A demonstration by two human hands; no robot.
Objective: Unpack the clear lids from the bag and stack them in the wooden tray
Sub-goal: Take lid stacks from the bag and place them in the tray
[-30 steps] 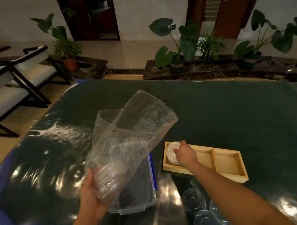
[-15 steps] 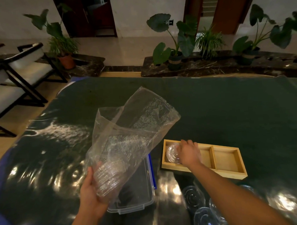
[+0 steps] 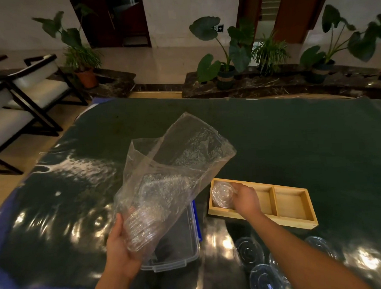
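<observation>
Nearest, loose lids (image 3: 249, 252) lie on the table (image 3: 294, 139) beside the right forearm, the left hand (image 3: 121, 249) grips the bag (image 3: 175, 167) around the stacked lids (image 3: 140, 225) inside, and farther off the right hand (image 3: 245, 199) pinches one clear lid (image 3: 222, 194) at the wooden tray (image 3: 292, 205) compartment nearest the left hand.

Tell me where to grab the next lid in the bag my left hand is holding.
Reach in through the open mouth of the bag, which points up and away from you. The stack of lids lies nested at the bottom, gripped through the plastic by the left hand, so pinch the rim of the lid nearest the mouth; probably only its edge offers a hold.
</observation>
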